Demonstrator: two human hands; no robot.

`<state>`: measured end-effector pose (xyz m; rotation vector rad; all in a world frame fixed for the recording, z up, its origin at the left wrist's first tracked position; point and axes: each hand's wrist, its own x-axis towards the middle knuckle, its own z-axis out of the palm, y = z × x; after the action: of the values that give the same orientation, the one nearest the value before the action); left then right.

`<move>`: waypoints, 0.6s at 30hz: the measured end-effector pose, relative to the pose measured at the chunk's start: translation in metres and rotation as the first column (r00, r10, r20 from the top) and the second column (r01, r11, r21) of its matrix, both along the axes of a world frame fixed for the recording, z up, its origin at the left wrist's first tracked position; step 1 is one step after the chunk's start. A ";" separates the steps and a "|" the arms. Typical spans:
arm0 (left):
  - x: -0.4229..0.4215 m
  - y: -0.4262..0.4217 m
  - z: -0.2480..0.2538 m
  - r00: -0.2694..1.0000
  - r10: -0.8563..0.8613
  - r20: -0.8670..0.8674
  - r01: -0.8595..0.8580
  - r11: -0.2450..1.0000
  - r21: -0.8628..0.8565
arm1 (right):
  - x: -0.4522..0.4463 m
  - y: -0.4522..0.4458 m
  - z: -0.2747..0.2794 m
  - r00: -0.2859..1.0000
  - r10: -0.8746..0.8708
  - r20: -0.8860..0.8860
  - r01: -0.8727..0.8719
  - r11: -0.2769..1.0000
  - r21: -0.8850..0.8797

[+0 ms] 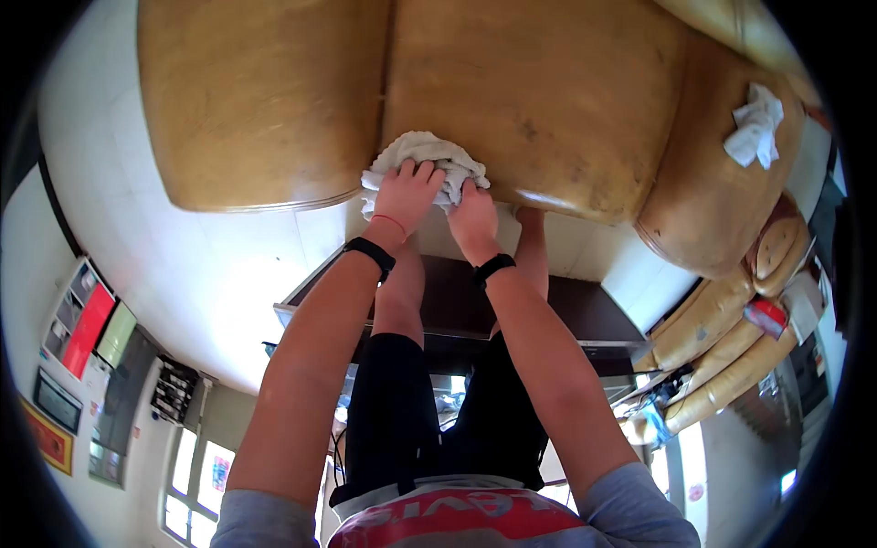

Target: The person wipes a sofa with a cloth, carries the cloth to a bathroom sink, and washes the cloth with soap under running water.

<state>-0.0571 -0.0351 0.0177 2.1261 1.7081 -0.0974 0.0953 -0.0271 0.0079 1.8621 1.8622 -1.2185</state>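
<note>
The bunched white cloth (425,153) is at the front edge of the sofa, by the seam between the left cushion (265,100) and the middle cushion (539,91), mostly on the middle one's side. Contact with the leather is made, so the handling looks under way rather than finished; dark marks show on the middle cushion beyond the cloth, and which parts have been gone over cannot be told. The cloth lies under and ahead of the left hand (408,194), whose bent fingers are clamped on its folds from above. The right hand (474,219) is closed on its near right corner, thumb side inward, with some fingertips hidden. The two hands are near each other but apart, the cloth spanning between them. Farther out, well to the right, a second white cloth (756,126) lies crumpled on the right section (722,173), touched by neither hand. A dark table (457,283) stands behind the legs.
</note>
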 end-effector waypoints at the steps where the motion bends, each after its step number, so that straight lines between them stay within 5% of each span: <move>1: -0.010 -0.008 0.000 0.999 0.042 -0.016 -0.042 0.999 0.002 | -0.010 0.001 0.000 0.999 0.046 -0.006 -0.046 0.999 -0.011; 10: -0.013 -0.036 -0.009 0.919 0.390 0.055 -0.389 0.921 -0.027 | -0.040 0.009 0.020 0.948 0.314 0.051 -0.310 0.948 -0.074; 18: -0.017 -0.006 0.006 0.892 0.449 0.048 -0.434 0.882 -0.185 | -0.045 0.046 0.028 0.896 0.431 0.111 -0.428 0.902 -0.047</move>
<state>-0.0738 -0.0412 0.0241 1.5496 2.0064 -0.0131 0.0500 0.0192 0.0354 1.3681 2.0369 -0.9464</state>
